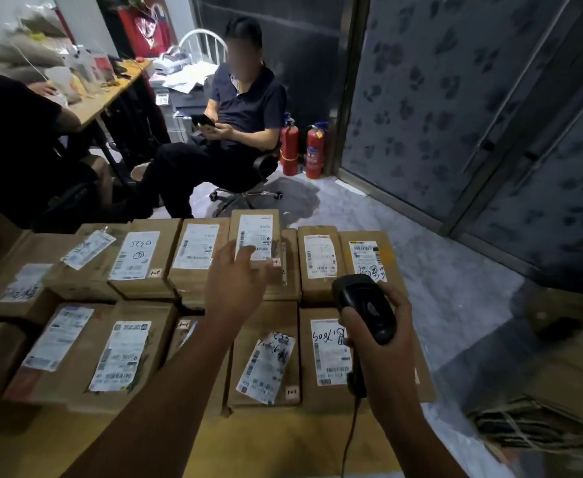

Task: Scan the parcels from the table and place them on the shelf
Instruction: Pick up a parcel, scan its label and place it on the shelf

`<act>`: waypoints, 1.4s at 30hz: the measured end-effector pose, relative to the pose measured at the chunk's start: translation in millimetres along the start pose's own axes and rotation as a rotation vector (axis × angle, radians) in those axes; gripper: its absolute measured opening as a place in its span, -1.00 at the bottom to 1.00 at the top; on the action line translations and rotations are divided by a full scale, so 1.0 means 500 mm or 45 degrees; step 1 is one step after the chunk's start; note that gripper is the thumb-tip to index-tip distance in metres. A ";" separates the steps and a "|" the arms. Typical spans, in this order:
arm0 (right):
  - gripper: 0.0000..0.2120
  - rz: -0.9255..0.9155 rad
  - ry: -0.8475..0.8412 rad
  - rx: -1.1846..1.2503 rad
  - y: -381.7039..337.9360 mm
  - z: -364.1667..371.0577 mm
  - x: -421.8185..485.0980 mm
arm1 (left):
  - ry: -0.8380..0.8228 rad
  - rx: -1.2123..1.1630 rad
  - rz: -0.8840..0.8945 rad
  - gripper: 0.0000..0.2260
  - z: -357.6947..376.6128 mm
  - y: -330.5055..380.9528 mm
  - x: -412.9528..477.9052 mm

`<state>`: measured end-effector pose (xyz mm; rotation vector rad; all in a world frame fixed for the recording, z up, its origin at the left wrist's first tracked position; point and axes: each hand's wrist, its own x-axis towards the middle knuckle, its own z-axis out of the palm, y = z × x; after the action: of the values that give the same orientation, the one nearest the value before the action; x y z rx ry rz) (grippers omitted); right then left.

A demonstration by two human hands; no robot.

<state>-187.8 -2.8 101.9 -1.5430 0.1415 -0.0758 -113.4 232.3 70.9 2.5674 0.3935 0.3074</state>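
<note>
The left forearm (179, 384) is extending over the yellow tabletop (283, 439), which is carrying two rows of brown labelled parcels (117, 357). The left grip (238, 284) is reaching the raised parcel (259, 232) in the far row. Its fingertips are lying on the label and its thumb at the near edge. Blur is preventing any verdict on pinching. The right grip (386, 343) is wrapping round the black scanner (364, 298), whose cable (350, 436) is hanging down.
</note>
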 end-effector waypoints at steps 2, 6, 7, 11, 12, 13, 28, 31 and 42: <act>-0.31 0.032 0.024 -0.023 0.018 0.031 0.024 | -0.014 0.040 0.008 -0.50 0.026 -0.024 0.047; -0.33 0.100 0.056 -0.061 0.045 0.086 0.062 | -0.126 0.213 0.042 -0.45 0.079 -0.056 0.099; -0.34 0.103 0.054 -0.071 0.047 0.094 0.070 | -0.141 0.236 0.032 -0.46 0.088 -0.055 0.102; -0.34 0.139 0.037 -0.062 0.062 0.107 0.107 | -0.121 0.205 -0.013 -0.50 0.098 -0.037 0.081; -0.35 0.158 0.030 -0.049 0.070 0.107 0.117 | -0.133 0.160 -0.043 -0.50 0.097 -0.030 0.073; -0.37 0.178 0.014 -0.035 0.078 0.105 0.126 | -0.149 0.111 -0.077 -0.51 0.097 -0.023 0.065; -0.41 0.451 -0.325 -0.018 0.133 0.085 0.233 | -0.095 -0.444 -0.672 0.27 0.101 0.030 0.036; -0.47 0.466 -0.387 -0.002 0.132 0.087 0.235 | -0.089 -0.500 -0.734 0.23 0.102 0.032 0.033; -0.54 0.398 -0.438 0.082 0.092 0.072 0.206 | 0.086 -0.742 -0.655 -0.12 0.090 0.051 -0.026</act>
<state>-82.9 19.9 52.1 -1.4305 0.1038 0.4269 -106.7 186.2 44.8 1.8179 0.8308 0.2675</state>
